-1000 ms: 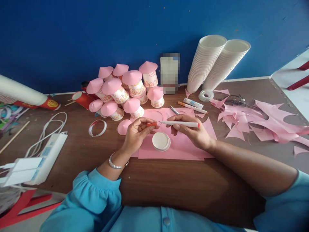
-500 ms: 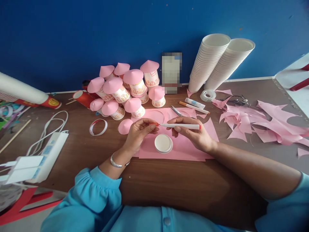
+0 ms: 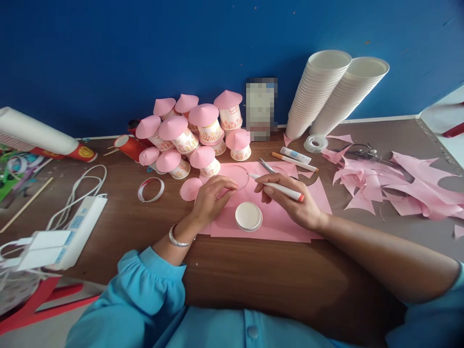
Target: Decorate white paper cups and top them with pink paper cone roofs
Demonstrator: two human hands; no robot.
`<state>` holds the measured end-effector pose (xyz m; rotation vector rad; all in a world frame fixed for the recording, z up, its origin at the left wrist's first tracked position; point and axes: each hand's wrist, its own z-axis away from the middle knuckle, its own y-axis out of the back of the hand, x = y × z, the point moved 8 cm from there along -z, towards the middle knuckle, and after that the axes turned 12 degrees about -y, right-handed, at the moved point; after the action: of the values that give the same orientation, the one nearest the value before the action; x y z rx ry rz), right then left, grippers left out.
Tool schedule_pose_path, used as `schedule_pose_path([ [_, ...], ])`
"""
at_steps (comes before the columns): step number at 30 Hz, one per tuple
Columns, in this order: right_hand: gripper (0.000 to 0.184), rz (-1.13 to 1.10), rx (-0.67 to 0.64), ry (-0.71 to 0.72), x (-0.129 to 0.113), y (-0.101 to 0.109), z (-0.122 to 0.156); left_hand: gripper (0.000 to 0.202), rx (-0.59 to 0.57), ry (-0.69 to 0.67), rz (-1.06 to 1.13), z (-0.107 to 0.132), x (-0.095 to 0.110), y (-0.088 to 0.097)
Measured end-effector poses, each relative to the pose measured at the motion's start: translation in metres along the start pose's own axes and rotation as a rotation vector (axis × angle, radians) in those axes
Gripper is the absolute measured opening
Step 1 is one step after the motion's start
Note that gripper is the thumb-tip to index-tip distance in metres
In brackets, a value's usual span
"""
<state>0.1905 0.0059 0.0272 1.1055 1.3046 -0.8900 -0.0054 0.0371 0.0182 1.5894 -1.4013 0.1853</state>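
Observation:
My right hand (image 3: pixel 290 195) grips a white marker (image 3: pixel 279 187) with a red end, its bare tip pointing up and left. Opposite it, my left hand (image 3: pixel 213 198) is pinched closed; the marker's red cap is mostly hidden in its fingers, with only a bit of red at the fingertips. Below both hands a white paper cup (image 3: pixel 248 216) stands upside down on pink paper sheets (image 3: pixel 282 227). A faint circle outline shows on the paper behind my left fingers. Scissors (image 3: pixel 266 166) lie partly on the paper's far edge.
Decorated paper cups with pink cone roofs (image 3: pixel 205 116) cluster at the back left. Tall cup stacks (image 3: pixel 319 92) lean against the wall beside a blurred upright phone (image 3: pixel 260 108). Pink scraps (image 3: pixel 366 183) and clear tape (image 3: pixel 315 143) lie right; a power strip (image 3: pixel 78 232) lies left.
The marker has come away from my left hand, leaving its cap there. My right hand now tilts the marker tip-up, and the view has shifted slightly.

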Motion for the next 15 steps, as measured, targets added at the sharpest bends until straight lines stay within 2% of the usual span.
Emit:
schedule_pose_path([
  [2,0.027,0.121,-0.019,0.08,-0.006,-0.004,0.002,0.013,-0.104,-0.07,-0.127,0.0,-0.002,-0.006],
  [4,0.033,0.204,-0.076,0.17,-0.011,-0.01,0.005,0.015,-0.163,-0.078,-0.193,0.001,-0.006,-0.01],
  [6,0.05,0.247,-0.144,0.257,-0.015,-0.016,0.009,0.016,-0.173,-0.071,-0.236,0.002,-0.007,-0.01],
  [8,0.073,0.296,-0.186,0.324,-0.015,-0.022,0.013,0.018,-0.127,-0.083,-0.267,0.003,-0.001,-0.004],
  [10,0.086,0.356,-0.208,0.359,-0.014,-0.028,0.017,0.022,-0.042,-0.109,-0.287,0.003,0.009,0.006],
  [12,0.084,0.404,-0.236,0.376,-0.012,-0.035,0.021,0.023,0.055,-0.141,-0.276,0.004,0.02,0.015],
  [15,0.066,0.436,-0.234,0.414,-0.015,-0.04,0.025,0.018,0.182,-0.136,-0.156,0.009,0.027,0.024],
])
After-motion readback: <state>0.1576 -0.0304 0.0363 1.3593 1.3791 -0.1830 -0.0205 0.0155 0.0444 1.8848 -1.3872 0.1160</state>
